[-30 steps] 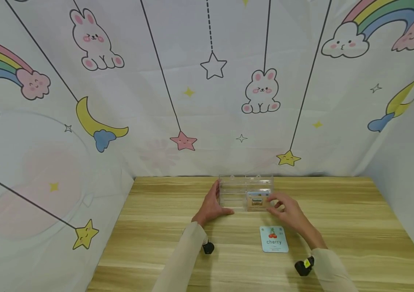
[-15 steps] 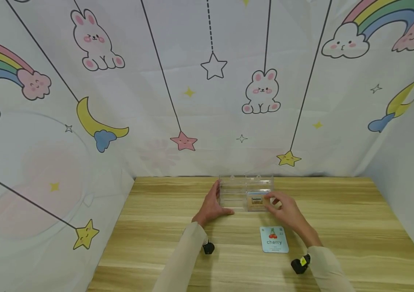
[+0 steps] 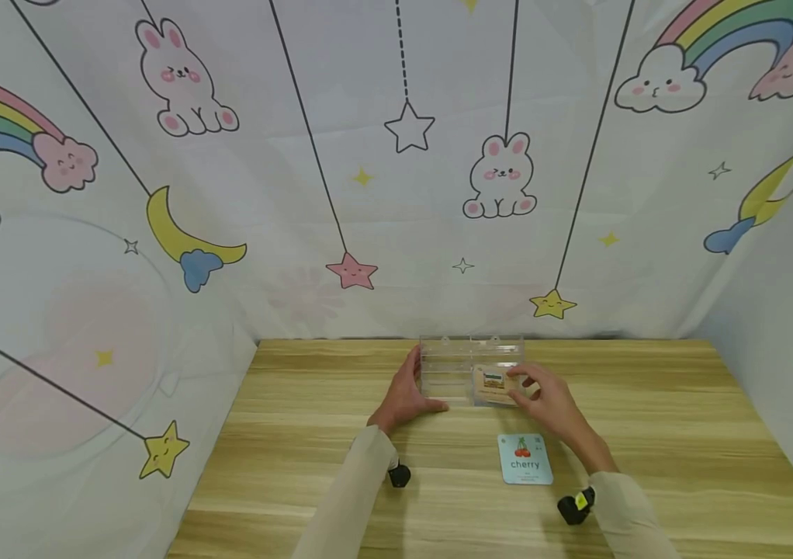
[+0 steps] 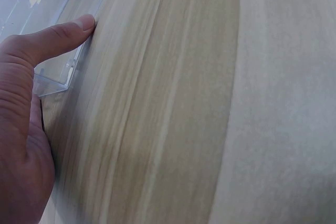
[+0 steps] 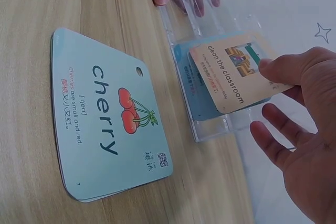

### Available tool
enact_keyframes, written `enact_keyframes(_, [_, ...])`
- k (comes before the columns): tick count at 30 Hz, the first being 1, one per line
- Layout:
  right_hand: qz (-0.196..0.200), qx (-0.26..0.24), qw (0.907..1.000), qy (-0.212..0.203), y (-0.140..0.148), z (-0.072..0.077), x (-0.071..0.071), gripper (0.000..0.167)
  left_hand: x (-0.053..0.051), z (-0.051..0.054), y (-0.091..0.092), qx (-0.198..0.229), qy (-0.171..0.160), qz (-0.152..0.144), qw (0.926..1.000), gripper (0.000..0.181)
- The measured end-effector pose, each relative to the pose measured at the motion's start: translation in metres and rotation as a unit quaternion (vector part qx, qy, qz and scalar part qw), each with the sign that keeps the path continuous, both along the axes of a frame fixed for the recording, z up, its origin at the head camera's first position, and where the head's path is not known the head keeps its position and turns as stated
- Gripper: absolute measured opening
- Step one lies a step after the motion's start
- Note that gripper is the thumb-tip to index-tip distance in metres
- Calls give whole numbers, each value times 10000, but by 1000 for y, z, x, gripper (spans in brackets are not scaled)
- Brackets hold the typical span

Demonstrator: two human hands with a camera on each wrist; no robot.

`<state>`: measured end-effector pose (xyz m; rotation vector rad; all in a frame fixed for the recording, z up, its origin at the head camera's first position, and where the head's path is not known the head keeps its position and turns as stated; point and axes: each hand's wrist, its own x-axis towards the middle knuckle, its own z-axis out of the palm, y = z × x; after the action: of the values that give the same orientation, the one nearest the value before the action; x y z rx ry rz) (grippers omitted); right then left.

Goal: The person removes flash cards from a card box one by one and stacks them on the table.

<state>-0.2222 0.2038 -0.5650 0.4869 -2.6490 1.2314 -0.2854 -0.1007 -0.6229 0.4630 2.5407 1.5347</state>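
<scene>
Right hand [image 3: 547, 398] pinches beige card [image 5: 226, 80], apparently loading rack [image 3: 447, 373] at four o'clock (left hand [image 3: 403, 400] spread at nine); squaring likely next.

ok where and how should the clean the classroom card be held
Probably pinch this classroom card by its upper right corner, from the right as the right hand does: it's thin, and that corner stands off the blue card, leaving room behind.
</scene>
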Motion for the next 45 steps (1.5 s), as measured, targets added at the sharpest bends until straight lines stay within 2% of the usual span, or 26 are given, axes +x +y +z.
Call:
enact_keyframes(15, [-145,-272,9992,-253,11,6,6,37,1,1,1,10,-40,26,10000,131])
enact_keyframes(22, [-84,-223,9991,-346,17,9,11,44,2,0,1,106,13,39,9999,130])
enact_keyframes(27, [4,-307,9975,-639,20,7,14,50,1,-2,0,119,37,28,9999,130])
enact_keyframes(31, [43,-444,9960,-774,21,6,19,52,0,-2,0,51,3,18,10000,131])
enact_keyframes(38, [133,-507,9964,-667,24,6,31,51,0,-1,0,100,22,3,9999,132])
enact_keyframes(45, [128,-551,9954,-769,27,5,40,49,1,2,1,171,24,-5,9998,132])
